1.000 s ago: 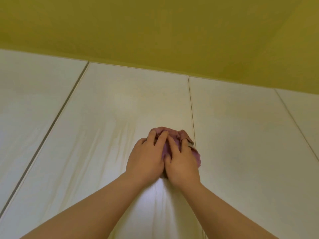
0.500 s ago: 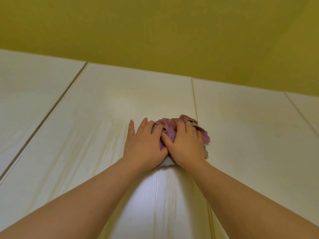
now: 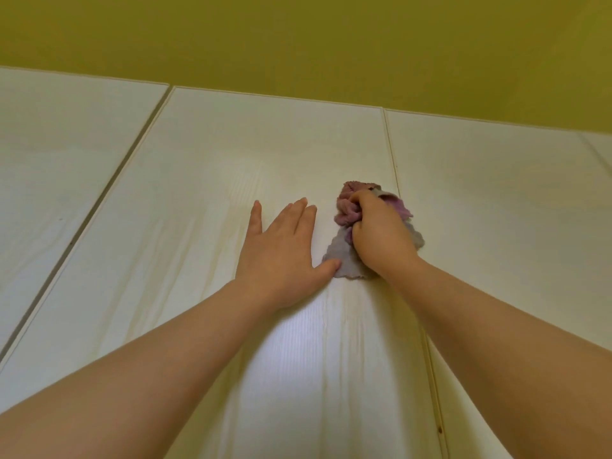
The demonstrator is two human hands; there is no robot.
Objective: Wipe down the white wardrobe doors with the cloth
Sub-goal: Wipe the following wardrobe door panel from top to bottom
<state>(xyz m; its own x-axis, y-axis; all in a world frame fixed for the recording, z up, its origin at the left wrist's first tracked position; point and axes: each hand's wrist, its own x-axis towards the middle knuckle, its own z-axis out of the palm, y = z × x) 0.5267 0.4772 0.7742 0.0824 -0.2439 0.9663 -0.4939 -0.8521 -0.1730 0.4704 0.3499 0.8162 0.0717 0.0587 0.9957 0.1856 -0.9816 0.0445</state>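
Note:
A crumpled pink and grey cloth [image 3: 344, 207] lies bunched against the middle white wardrobe door [image 3: 215, 167], close to that door's right seam. My right hand [image 3: 381, 236] grips the cloth, fingers curled into its folds, and holds it to the panel. My left hand [image 3: 281, 243] rests flat on the same door just left of the cloth, fingers straight and spread; its thumb tip touches the cloth's lower grey corner. Part of the cloth is hidden under my right hand.
More white doors flank the middle one: one on the left [image 3: 59, 154] past a dark seam [image 3: 109, 190], another on the right [image 3: 496, 193] past a thin seam [image 3: 392, 154]. A yellow-green ceiling [image 3: 298, 41] meets the doors' top edge.
Both hands pressed the cloth together before. My left hand has come off it and now lies flat on the door to the left; my right hand has bunched the cloth up alone.

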